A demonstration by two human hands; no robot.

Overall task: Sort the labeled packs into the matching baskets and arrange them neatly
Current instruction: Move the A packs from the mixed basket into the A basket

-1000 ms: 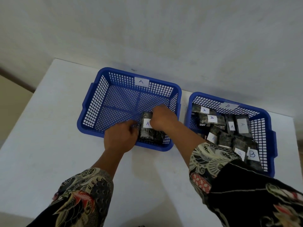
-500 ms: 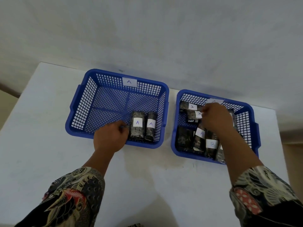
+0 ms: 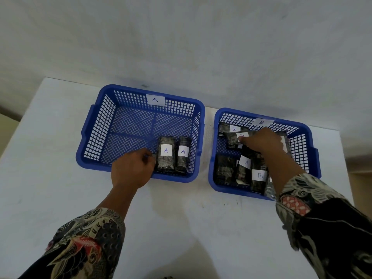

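Observation:
Two blue mesh baskets stand side by side on a white table. Basket A (image 3: 88, 135) on the left holds two dark packs labelled A (image 3: 165, 154) (image 3: 182, 154), upright in its front right corner. My left hand (image 3: 130, 172) curls over that basket's front rim, just left of those packs. Basket B (image 3: 314, 156) holds several mixed packs, among them an A pack (image 3: 244, 168), a B pack (image 3: 259, 178) and an A pack at the back (image 3: 227, 127). My right hand (image 3: 261, 141) pinches a pack (image 3: 233, 138) near the back; its label is partly hidden.
A dark pack with no visible label (image 3: 224, 170) lies in basket B's front left corner. A grey wall rises behind the table. The table's left edge (image 3: 22, 125) and right edge (image 3: 342, 158) are close to the baskets.
My right hand left the second A pack in basket A, crossed to basket B and settled on a pack at its back. My left hand stayed at basket A's front rim.

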